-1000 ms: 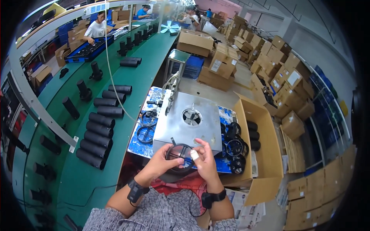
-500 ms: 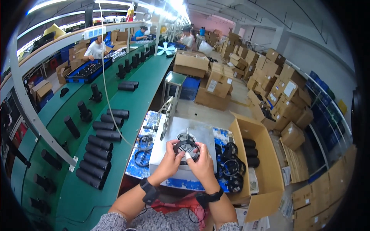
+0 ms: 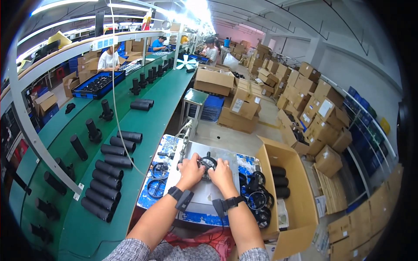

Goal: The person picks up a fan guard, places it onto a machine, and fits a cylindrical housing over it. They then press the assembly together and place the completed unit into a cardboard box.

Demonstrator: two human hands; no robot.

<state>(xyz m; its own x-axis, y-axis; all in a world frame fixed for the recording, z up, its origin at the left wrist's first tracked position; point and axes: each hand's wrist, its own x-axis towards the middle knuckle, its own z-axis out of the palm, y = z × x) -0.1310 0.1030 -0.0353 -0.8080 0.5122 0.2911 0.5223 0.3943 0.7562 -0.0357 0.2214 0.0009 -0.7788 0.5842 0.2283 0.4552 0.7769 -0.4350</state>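
Both my hands press on a black round ring part (image 3: 208, 162) that lies on a grey metal fixture plate (image 3: 204, 191). My left hand (image 3: 190, 171) grips its left side and my right hand (image 3: 221, 172) grips its right side. Each wrist wears a black band. Loose black ring parts lie to the left (image 3: 156, 188) and in a pile to the right (image 3: 257, 201) of the plate, on a blue-patterned table top (image 3: 167, 145).
A green conveyor (image 3: 143, 113) on the left carries several black cylinders (image 3: 109, 167). An open cardboard box (image 3: 292, 195) with black tubes stands at my right. Stacked cartons (image 3: 313, 113) fill the floor beyond. Other people work far back along the line.
My hands moved forward with the black ring part, from near my body onto the middle of the grey plate, covering its round opening. My view has tilted up.
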